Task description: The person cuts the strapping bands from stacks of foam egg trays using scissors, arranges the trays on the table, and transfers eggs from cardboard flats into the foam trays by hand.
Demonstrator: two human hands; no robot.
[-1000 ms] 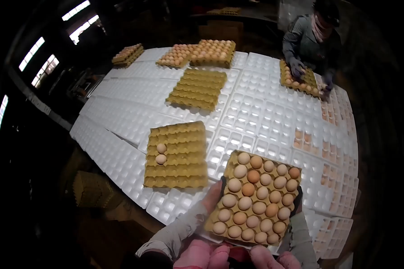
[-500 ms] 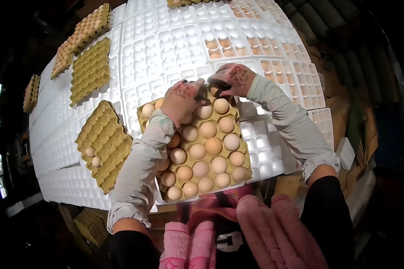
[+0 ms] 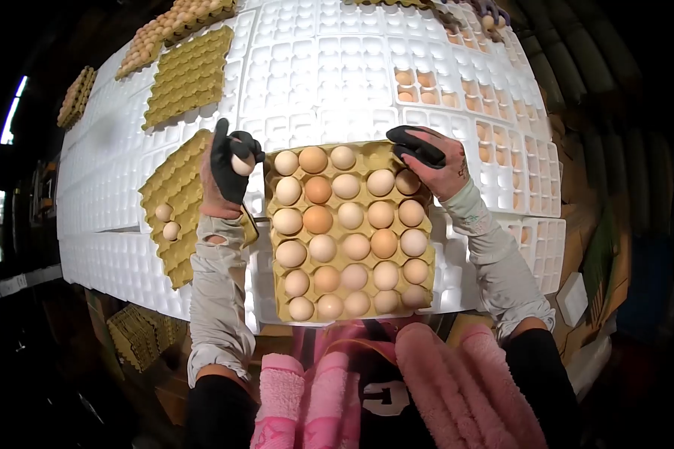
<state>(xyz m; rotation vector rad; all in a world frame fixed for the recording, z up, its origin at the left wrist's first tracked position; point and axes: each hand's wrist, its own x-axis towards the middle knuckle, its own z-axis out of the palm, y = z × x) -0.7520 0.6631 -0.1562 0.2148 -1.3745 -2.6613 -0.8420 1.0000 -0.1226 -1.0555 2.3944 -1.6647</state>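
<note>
A yellow-brown pulp tray [image 3: 367, 156] full of eggs lies in front of me, with two empty hollows in its back row. My left hand [image 3: 231, 166], in a dark-palmed glove, is raised left of the tray, its fingers curled round a pale egg [image 3: 243, 165]. At the tray's back right corner is my right hand [image 3: 430, 156], fingers bent, close to an egg [image 3: 407, 182]; whether it holds anything is hidden. Another pulp tray [image 3: 176, 247] on the left carries two eggs [image 3: 163, 212].
White moulded trays [image 3: 281, 75] cover the table, some with eggs [image 3: 427, 80] at right. Further pulp trays stand at back left, one bare [image 3: 189, 75], others loaded [image 3: 165, 34]. Another person's hand [image 3: 490, 19] shows at the back right. Stacked pulp trays [image 3: 138, 333] sit below left.
My left hand has moved left off the tray and turned palm up with an egg. My right hand has shifted to the back right corner. The camera view has shifted.
</note>
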